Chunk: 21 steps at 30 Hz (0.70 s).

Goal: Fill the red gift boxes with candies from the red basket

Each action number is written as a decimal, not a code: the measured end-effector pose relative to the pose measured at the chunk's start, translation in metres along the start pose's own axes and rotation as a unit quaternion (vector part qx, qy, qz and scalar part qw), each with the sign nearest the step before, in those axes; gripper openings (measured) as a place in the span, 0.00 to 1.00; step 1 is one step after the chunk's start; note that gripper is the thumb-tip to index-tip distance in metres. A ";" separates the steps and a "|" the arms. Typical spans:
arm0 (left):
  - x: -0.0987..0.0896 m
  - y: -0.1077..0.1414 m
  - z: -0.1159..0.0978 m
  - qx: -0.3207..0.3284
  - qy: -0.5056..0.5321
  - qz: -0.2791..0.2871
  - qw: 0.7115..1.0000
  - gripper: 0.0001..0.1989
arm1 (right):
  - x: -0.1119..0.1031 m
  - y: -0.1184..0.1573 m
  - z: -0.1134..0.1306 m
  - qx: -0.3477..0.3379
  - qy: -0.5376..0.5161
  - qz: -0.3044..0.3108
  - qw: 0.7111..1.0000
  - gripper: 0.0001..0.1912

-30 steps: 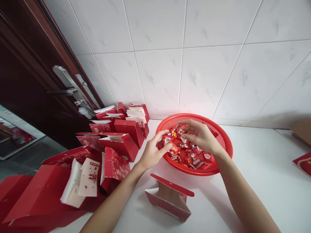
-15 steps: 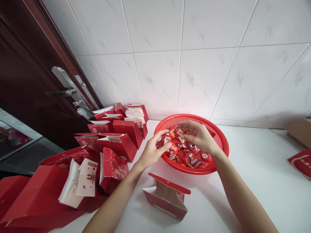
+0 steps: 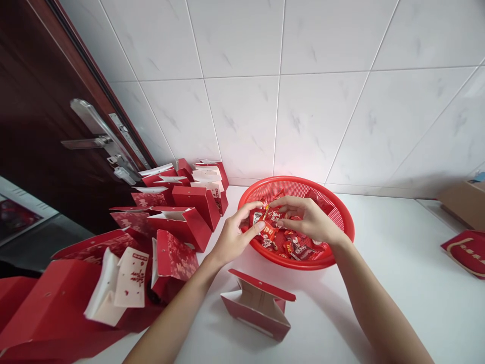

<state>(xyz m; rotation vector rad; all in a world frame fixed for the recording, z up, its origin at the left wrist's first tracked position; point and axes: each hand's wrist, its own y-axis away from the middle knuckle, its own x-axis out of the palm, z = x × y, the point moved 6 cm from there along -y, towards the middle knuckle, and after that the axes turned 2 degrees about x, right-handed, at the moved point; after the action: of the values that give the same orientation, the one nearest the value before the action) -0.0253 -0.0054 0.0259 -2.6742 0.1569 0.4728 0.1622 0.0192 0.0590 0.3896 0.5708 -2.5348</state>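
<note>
Two bare hands work over a round red plastic mesh basket [image 3: 326,191], which sits on the white worktop [image 3: 401,283] close against the tiled wall [image 3: 242,121]. Inside it lies a loose heap of small sweets in red printed wrappers [image 3: 299,250]. The left hand [image 3: 237,236] reaches in over the near rim, its fingers [image 3: 252,208] closed with the thumb around a red-and-white wrapped sweet [image 3: 258,217], just above the heap. The right hand [image 3: 308,218] comes in from the other side, its fingertips [image 3: 284,202] drawn together at the top of the heap, close beside the left hand. Whether they are pinching a sweet is too hard to tell.

Just in front of the basket, a single red gift box [image 3: 257,306] stands on the worktop with its flaps open and its pale inside showing. To the left, many more red gift boxes [image 3: 185,227] crowd together in a loose, overlapping group, some with white inner flaps turned up — they run along the wall toward a dark wood door [image 3: 45,151] with a steel lever handle [image 3: 94,134]. At the far right lie a cardboard box [image 3: 464,205] and a flat red card [image 3: 468,253].
</note>
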 end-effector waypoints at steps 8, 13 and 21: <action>0.001 0.001 0.005 -0.031 -0.014 -0.002 0.999 0.21 | 0.006 0.000 0.005 -0.036 0.052 -0.009 0.998 0.17; 0.002 0.000 0.009 -0.045 0.028 -0.042 0.998 0.16 | 0.006 0.002 0.009 -0.061 0.082 0.025 0.994 0.16; -0.002 -0.002 0.022 -0.082 0.131 -0.161 0.975 0.15 | -0.061 -0.067 -0.033 0.089 0.271 0.000 0.959 0.17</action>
<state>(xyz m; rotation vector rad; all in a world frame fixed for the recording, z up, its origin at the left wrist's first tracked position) -0.0336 0.0061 0.0086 -2.8408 -0.2478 0.0300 0.1822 0.1124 0.0741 1.1695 0.5309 -2.4787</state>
